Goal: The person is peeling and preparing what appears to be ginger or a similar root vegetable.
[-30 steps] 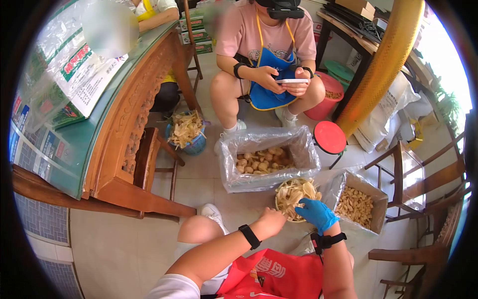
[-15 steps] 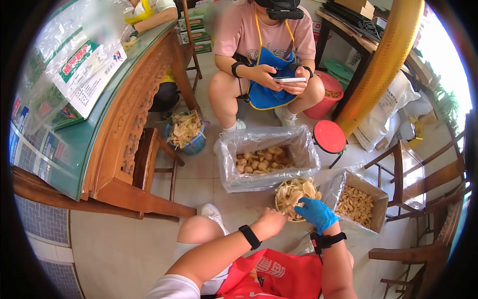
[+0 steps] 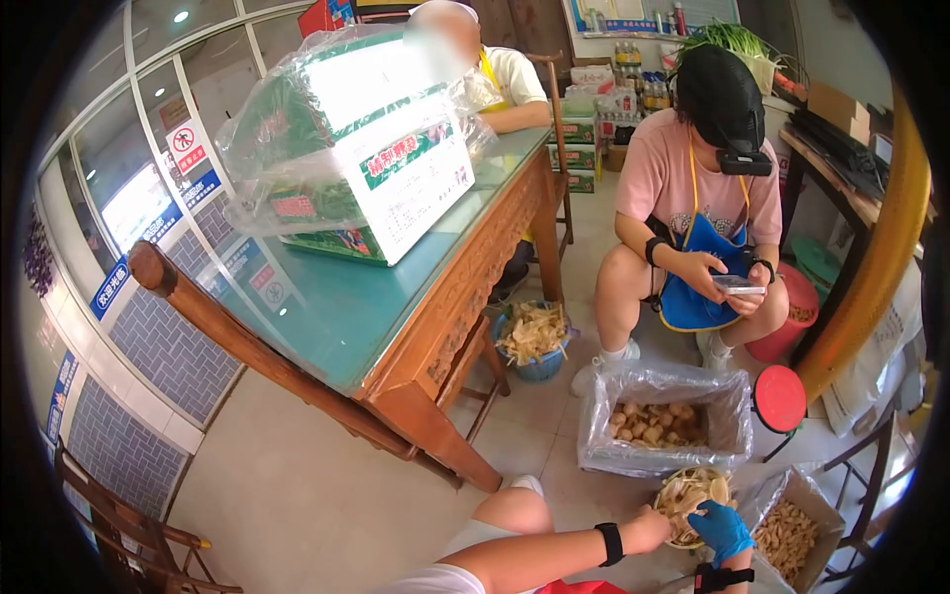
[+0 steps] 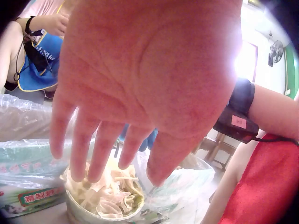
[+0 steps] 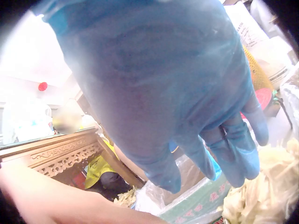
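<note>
My bare left hand (image 3: 645, 530) hangs beside a round tub (image 4: 100, 218) heaped with pale, papery peelings (image 3: 693, 492). In the left wrist view its fingers (image 4: 96, 151) point down, loosely spread, and no object shows between them. My right hand (image 3: 723, 533), in a blue glove, is at the tub's other side, over the edge of the heap in the head view. Seen from the right wrist, the gloved fingers (image 5: 233, 161) extend downward with nothing held, and peelings (image 5: 264, 191) lie just beyond them.
Behind the tub stands a plastic-lined box (image 3: 658, 459) of round brownish bulbs. A second lined box (image 3: 825, 520) with small pale pieces is at right. A person with a phone (image 3: 738, 284) sits opposite, near a red stool (image 3: 780, 399). A glass-topped table (image 3: 336, 332) fills the left.
The head view has swung left and up, so the tub, boxes and hands now appear lower and farther right. Both hands keep about the same place by the tub.
</note>
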A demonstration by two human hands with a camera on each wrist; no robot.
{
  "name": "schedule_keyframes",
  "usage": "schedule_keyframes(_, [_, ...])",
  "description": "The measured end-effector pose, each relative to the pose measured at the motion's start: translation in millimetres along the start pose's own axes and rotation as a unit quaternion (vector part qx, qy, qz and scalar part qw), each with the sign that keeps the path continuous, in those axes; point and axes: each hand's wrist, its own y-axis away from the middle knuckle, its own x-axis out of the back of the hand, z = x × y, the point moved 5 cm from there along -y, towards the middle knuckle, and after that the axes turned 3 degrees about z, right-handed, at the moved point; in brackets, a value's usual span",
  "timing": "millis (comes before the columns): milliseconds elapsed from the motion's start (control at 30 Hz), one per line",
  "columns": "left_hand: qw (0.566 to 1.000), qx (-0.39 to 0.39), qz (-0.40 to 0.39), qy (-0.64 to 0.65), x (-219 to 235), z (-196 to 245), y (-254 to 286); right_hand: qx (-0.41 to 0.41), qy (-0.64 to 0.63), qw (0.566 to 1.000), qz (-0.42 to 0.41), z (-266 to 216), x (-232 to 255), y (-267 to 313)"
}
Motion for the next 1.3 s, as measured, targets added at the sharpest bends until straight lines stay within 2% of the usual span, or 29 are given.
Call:
schedule_keyframes(67, [1.0, -0.007, -0.029, -0.009, 3, 4, 2, 0.038, 0.024, 0.999, 0.023, 13, -4, 0])
schedule_keyframes(200, [0.998, -0.001, -0.057, -0.006, -5, -1, -6, 0.037, 0.02, 0.999, 0.027, 14, -4, -5])
schedule_keyframes(300, [0.999, 0.001, -0.042, -0.026, -19, -6, -12, 0.01, -0.006, 1.0, 0.006, 17, -4, -4])
schedule_keyframes(367, [0.999, 0.002, 0.049, -0.015, -24, -8, -17, 0.049, 0.054, 0.996, 0.053, 15, 0, -3])
schedule_keyframes(400, [0.999, 0.005, 0.051, -0.017, -30, -8, -23, 0.053, 0.054, 0.996, 0.053, 12, 3, -1])
schedule_keyframes(467, [1.0, 0.008, 0.004, -0.027, -43, -9, -35, 0.031, 0.013, 0.999, 0.039, 6, 4, 2])
schedule_keyframes(567, [1.0, -0.011, -0.013, 0.003, -43, -15, -35, 0.049, 0.038, 0.998, 0.021, 18, -3, -4])
schedule_keyframes(633, [0.999, -0.022, 0.02, 0.026, -17, -14, -18, 0.071, 0.069, 0.994, 0.052, 36, -10, -10])
schedule_keyframes(700, [0.996, -0.057, 0.048, 0.056, -7, -21, -10, 0.08, 0.073, 0.994, 0.03, 70, -28, -29])
schedule_keyframes(733, [0.999, -0.025, -0.001, 0.039, -9, -31, -10, 0.085, 0.078, 0.993, 0.026, 85, -37, -38])
schedule_keyframes(767, [0.999, -0.029, 0.01, 0.034, -3, -35, -4, 0.088, 0.085, 0.992, 0.037, 91, -45, -38])
schedule_keyframes(833, [0.992, -0.009, 0.045, 0.116, 10, -46, 20, 0.067, 0.05, 0.994, 0.074, 104, -50, -32])
schedule_keyframes(900, [0.994, 0.01, 0.05, 0.096, 14, -57, 36, 0.066, 0.06, 0.991, 0.097, 115, -63, -27])
schedule_keyframes(967, [0.992, 0.008, 0.096, 0.085, 36, -53, 64, 0.076, 0.108, 0.986, 0.098, 127, -85, -25])
schedule_keyframes(1033, [0.924, 0.044, 0.23, 0.301, 36, -59, 79, 0.09, 0.168, 0.978, 0.081, 144, -108, -21])
schedule_keyframes(1067, [0.907, 0.05, 0.267, 0.323, 26, -60, 84, 0.1, 0.198, 0.973, 0.069, 152, -119, -19])
schedule_keyframes(1167, [0.898, 0.062, 0.267, 0.345, 14, -50, 103, 0.136, 0.251, 0.957, 0.051, 163, -137, -20])
schedule_keyframes(1200, [0.887, 0.037, 0.287, 0.359, -8, -58, 87, 0.138, 0.254, 0.956, 0.056, 158, -134, -17])
schedule_keyframes(1300, [0.862, -0.01, 0.299, 0.409, -11, -58, 90, 0.245, 0.061, 0.964, 0.078, 138, -119, 0])
